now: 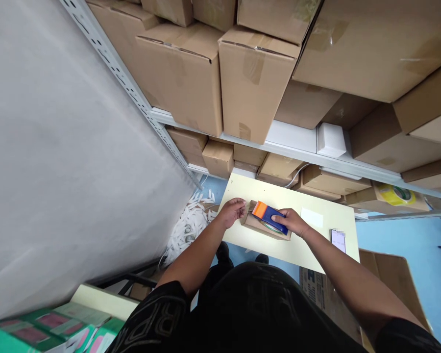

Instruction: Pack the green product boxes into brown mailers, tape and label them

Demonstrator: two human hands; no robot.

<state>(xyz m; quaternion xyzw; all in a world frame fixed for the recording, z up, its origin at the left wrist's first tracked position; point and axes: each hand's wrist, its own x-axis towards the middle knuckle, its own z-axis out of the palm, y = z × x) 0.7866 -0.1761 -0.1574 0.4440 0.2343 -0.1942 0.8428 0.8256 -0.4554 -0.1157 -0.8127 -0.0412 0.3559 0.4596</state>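
One blue-and-orange packet [266, 214] overlaps a small cardboard box [255, 224] on the cream worktop [316, 249], pinched between the thumb and fingers of the right hand [294, 222]. The left hand [233, 213], fingers curled together, is just beside the box's left end; whether it grips anything I cannot tell. White paper [311, 217] and a phone [338, 241] lie farther right on the worktop.
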